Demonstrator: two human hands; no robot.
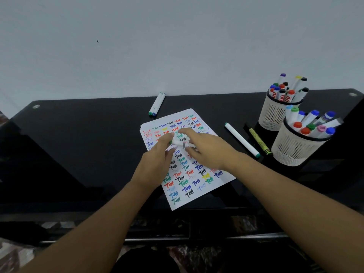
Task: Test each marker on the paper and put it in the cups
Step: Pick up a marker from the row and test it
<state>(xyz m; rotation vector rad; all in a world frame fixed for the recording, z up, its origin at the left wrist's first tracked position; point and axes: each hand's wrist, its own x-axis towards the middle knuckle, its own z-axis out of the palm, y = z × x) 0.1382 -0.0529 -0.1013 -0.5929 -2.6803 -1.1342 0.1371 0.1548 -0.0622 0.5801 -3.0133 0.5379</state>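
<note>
1. Black desk (pixel 78 134) against a pale wall; paper (pixel 189 186) mid-desk, two cups (pixel 291 150) of markers at right.
2. Both hands hold one marker (pixel 182 143) over the paper: left hand (pixel 157 156) pinches its green end, right hand (pixel 206 150) grips the barrel.
3. Likely uncapping or recapping; next comes a firm pull or push along the barrel.
4. Forearms converge, wrists level above the sheet.

I count two mesh cups (pixel 275 115), both stuffed with markers. Two markers (pixel 157 104) lie paired at the table's back edge, one white marker (pixel 241 140) and one yellow marker (pixel 260 142) lie beside the cups, and one marker (pixel 180 143) sits in my hands. The paper (pixel 189 186) looks like several stacked sheets, perhaps four.
</note>
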